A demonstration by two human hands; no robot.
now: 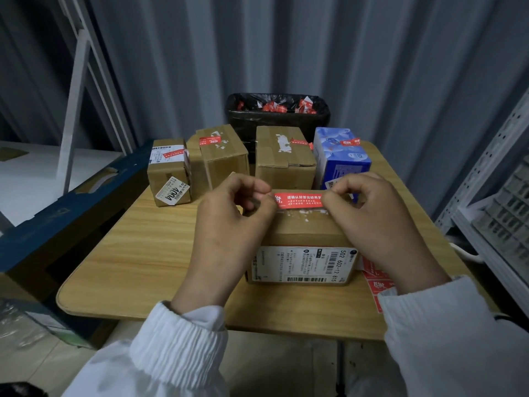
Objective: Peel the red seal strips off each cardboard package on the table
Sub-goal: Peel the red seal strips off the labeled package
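A cardboard package (303, 233) with a white shipping label stands at the near middle of the wooden table (148, 247). A red seal strip (297, 200) with white lettering stretches level just above the package's far top edge. My left hand (229, 222) pinches its left end and my right hand (378, 216) pinches its right end. Torn white paper marks show on the package top below the strip. Behind stand three more cardboard packages (169, 170) (221, 156) (283, 156), each with a red strip on top.
A blue printed box (342, 156) with a red strip stands at the back right. A black-lined bin (277, 113) holding several crumpled red strips sits behind the table. Red sticker sheets (375, 277) lie under my right wrist. Metal shelving stands at the right edge.
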